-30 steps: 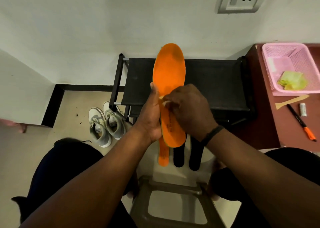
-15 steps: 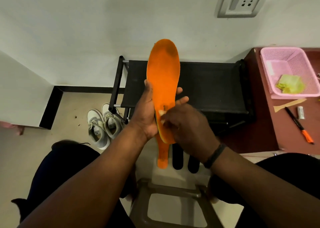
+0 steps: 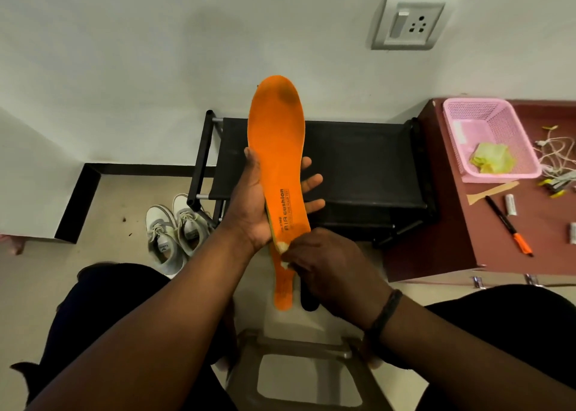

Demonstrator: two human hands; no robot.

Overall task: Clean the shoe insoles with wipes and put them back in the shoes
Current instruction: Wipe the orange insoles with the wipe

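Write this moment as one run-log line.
left hand: holds orange insole upright | right hand: wipe at heel | shoes: on floor

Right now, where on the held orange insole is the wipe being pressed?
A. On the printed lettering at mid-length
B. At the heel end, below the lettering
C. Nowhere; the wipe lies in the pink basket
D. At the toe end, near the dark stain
B. The right hand pinches the wipe against the heel end of the orange insole, below the lettering, while the left hand holds the insole upright.
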